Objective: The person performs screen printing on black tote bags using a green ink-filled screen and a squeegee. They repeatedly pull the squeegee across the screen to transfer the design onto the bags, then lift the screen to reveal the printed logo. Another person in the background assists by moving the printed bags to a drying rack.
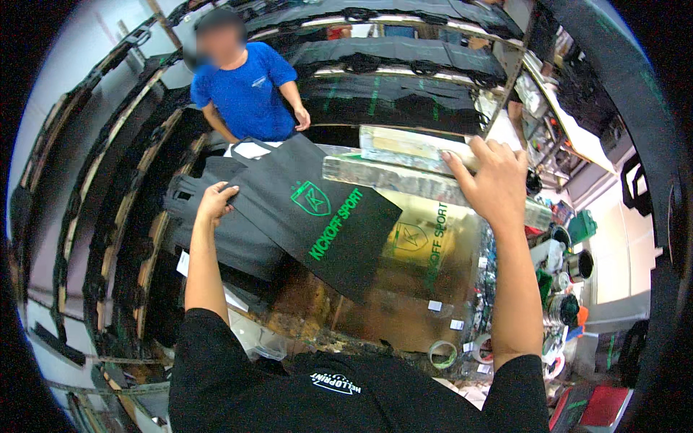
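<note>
My left hand (215, 202) pinches the edge of a black tote bag (281, 191) with a green shield emblem and green lettering on its face. The bag lies slanted, partly over a pile of dark tote bags (216, 238). At the right, my right hand (494, 180) has its fingers curled over a paint-stained screen printing frame (404, 180), with the thumb on the near side. A pale, smeared flat piece (397, 144), perhaps a squeegee, rests along the frame. Below the frame, a shiny brown work surface (404, 317) bears a matching emblem on a yellowish patch.
Across the table stands a person in a blue shirt (253, 90). Curved racks of black bags (123, 216) rise at left and behind. Paint cans (577, 265) and a green container (582, 226) crowd the right side. Tape rolls (442, 353) lie on the near edge.
</note>
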